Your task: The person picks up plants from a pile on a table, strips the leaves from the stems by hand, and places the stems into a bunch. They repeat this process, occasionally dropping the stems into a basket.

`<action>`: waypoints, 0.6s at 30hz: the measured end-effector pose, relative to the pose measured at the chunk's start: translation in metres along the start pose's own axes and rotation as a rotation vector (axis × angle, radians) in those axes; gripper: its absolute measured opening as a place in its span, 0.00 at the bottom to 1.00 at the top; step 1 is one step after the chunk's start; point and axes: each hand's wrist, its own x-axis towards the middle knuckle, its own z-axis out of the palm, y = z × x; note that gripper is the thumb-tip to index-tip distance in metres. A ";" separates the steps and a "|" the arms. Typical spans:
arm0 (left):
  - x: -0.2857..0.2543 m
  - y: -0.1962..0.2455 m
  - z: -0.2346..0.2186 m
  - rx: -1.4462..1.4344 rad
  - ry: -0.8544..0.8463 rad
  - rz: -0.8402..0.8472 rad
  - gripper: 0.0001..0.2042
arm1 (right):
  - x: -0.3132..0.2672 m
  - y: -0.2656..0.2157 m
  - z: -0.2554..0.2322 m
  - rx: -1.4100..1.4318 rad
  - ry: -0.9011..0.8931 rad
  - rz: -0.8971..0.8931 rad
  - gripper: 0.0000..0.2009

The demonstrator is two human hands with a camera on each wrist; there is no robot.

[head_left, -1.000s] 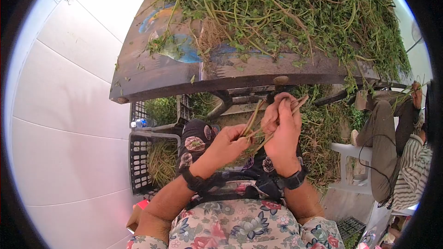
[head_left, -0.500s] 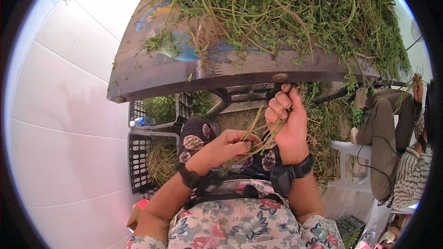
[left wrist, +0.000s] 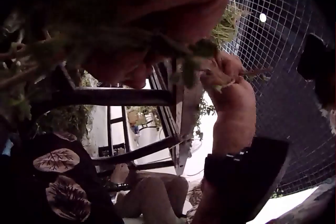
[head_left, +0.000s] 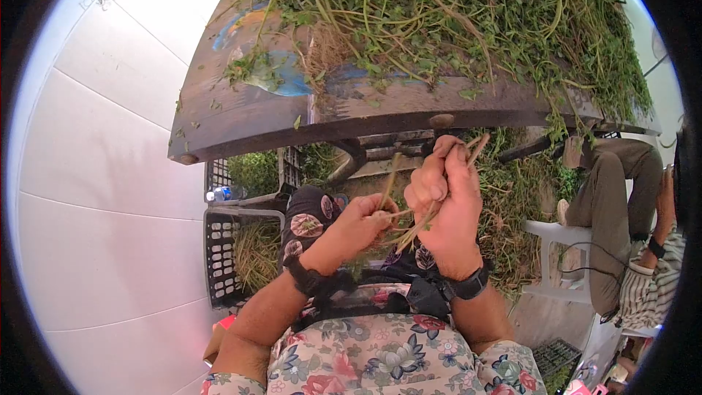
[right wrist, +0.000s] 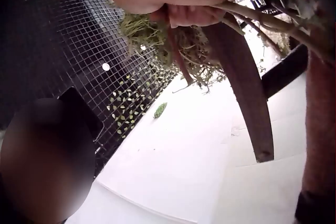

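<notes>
just beside the tabletop edge (head_left: 365,123), the left hand (head_left: 357,225) and the right hand (head_left: 455,201) hold thin stems (head_left: 418,227) in a curled grip.

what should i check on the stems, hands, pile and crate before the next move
1. Left hand gripping stems: ok, it pinches some.
2. Right hand gripping stems: ok, some stick out past both sides of it.
3. Right hand clear of the table edge: cannot tell, it looks close in the head view.
4. Green pile fully on the table: not ok, some hangs over the edge.
5. Room in the nearer left crate: cannot tell, its depth is hidden.
</notes>
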 end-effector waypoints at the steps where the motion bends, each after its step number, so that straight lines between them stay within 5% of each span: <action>1: 0.002 -0.005 -0.005 0.027 0.030 0.024 0.06 | 0.001 -0.003 0.001 -0.033 0.020 -0.029 0.09; 7: 0.003 -0.013 -0.017 -0.100 0.144 0.269 0.07 | 0.027 0.001 -0.042 -0.061 0.294 -0.074 0.09; 11: -0.003 -0.005 -0.023 -0.236 0.402 0.183 0.07 | 0.031 0.005 -0.063 0.031 0.357 -0.091 0.08; 14: -0.006 -0.010 -0.040 -0.249 0.401 0.314 0.06 | 0.034 -0.008 -0.074 0.021 0.355 -0.085 0.09; 18: -0.021 0.007 -0.030 -0.092 0.333 0.154 0.06 | 0.037 -0.004 -0.078 0.045 0.359 -0.094 0.08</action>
